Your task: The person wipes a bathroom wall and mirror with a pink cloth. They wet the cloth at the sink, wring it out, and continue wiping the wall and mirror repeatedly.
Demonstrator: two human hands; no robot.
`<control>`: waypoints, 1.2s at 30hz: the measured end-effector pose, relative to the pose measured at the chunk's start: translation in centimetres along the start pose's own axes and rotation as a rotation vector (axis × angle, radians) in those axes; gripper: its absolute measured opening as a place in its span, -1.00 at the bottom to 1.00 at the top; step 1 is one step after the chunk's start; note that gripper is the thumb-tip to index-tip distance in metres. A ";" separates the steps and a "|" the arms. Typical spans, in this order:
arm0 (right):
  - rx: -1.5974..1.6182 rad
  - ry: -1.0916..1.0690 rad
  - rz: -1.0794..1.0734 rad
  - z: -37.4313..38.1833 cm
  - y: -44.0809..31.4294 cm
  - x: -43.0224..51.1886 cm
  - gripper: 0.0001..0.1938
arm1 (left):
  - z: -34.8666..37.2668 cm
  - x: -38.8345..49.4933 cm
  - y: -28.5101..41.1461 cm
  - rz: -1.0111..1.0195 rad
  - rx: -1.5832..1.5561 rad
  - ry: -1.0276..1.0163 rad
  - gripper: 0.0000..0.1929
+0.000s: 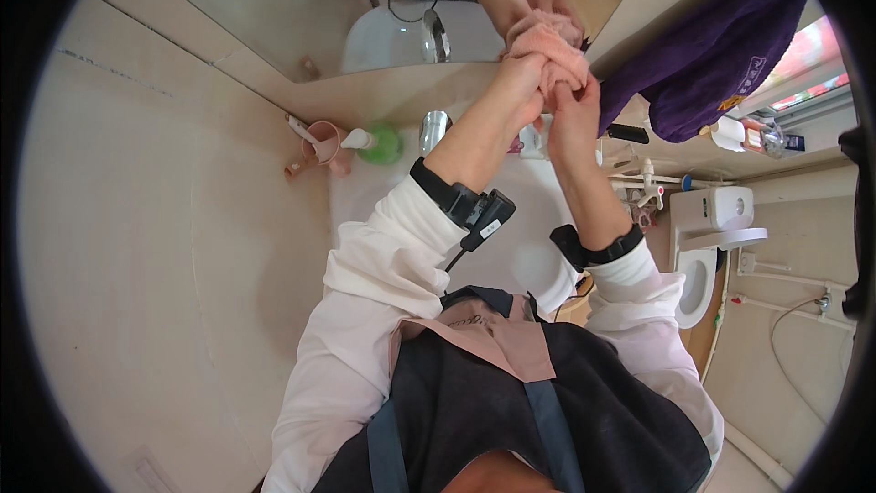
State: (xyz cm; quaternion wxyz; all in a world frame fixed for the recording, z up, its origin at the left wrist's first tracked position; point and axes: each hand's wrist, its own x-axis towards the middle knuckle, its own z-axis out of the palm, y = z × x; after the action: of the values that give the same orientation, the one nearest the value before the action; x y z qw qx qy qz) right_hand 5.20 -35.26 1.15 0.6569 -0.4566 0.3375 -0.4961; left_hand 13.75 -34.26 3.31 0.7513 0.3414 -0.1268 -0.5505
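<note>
A pink towelling cloth [558, 63] is bunched up at the lower right part of the wall mirror [274, 0], touching it or very close. My left hand [523, 85] grips the cloth from the left, its fingertips partly hidden. From below and to the right, my right hand [576, 106] pinches the cloth's lower end. Both hands and the cloth show again as a reflection in the glass. Under my forearms is a white washbasin [383, 198], with a chrome tap [434, 131] partly covered by my left forearm.
Left of the tap stand a green pump bottle [382, 144] and a pink cup [323, 140] with brushes. A purple towel [712, 61] hangs close on the right. Farther right are a white toilet [697, 287], pipes and a shelf of bottles [753, 137]. A tiled wall [137, 233] bounds the left.
</note>
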 end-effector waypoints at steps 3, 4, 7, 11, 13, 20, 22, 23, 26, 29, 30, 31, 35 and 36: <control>0.072 0.079 0.118 -0.1 2.1 1.2 -0.64 | -1.1 0.2 -0.8 -0.002 0.198 0.000 -0.77; 0.109 0.121 0.110 -0.2 2.3 1.4 -0.68 | -1.3 -0.1 -1.0 -0.020 0.277 0.020 -0.78; 0.115 0.093 0.012 -0.6 0.6 1.2 -0.66 | 0.0 -1.8 -0.6 -0.115 0.421 0.171 -0.72; -0.110 -0.073 -0.478 -0.4 -3.6 -0.2 -0.50 | 3.3 -3.2 1.7 -0.051 0.402 0.051 -0.72; -0.427 -0.144 -0.771 -0.3 -4.4 0.1 -0.47 | 4.0 -2.7 3.0 -0.013 0.302 -0.054 -0.75; -0.881 -0.045 -0.638 -1.5 1.6 1.4 -0.56 | -1.6 -1.2 0.4 -0.190 0.332 0.059 -0.70; -0.782 -0.074 -0.566 -1.5 2.3 0.8 -0.55 | -2.7 -1.4 0.0 -0.223 0.305 0.158 -0.71; -0.749 -0.060 -0.415 -1.4 1.9 0.4 -0.54 | -2.6 -1.5 0.2 -0.146 0.300 0.134 -0.72; -0.314 -0.042 -0.365 0.1 -0.7 -1.1 -0.52 | -0.3 -3.2 1.1 0.063 0.303 0.245 -0.77; -0.343 -0.179 -0.665 1.2 -4.2 -1.4 -0.47 | 3.1 -4.9 3.9 0.371 0.443 0.123 -0.83; -0.426 -0.260 -0.804 1.4 -5.1 -1.1 -0.44 | 3.9 -5.1 5.0 0.324 0.432 0.080 -0.81; -0.569 -0.282 -0.934 1.4 -5.6 -0.7 -0.42 | 4.4 -5.2 6.1 0.276 0.421 0.039 -0.79; -0.921 -0.321 -1.200 1.0 -4.0 1.7 -0.36 | 2.7 -4.5 8.6 -0.023 0.561 0.087 -0.70; -0.983 -0.307 -1.258 0.7 -3.0 2.3 -0.34 | 1.8 -4.4 8.2 -0.086 0.575 0.063 -0.63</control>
State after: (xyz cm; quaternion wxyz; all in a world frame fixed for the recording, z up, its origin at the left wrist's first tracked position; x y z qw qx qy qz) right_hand 5.41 -37.60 4.23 0.0186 -0.8600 0.1033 -0.4994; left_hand 17.25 -29.56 10.80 0.6031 0.5623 -0.2399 -0.5124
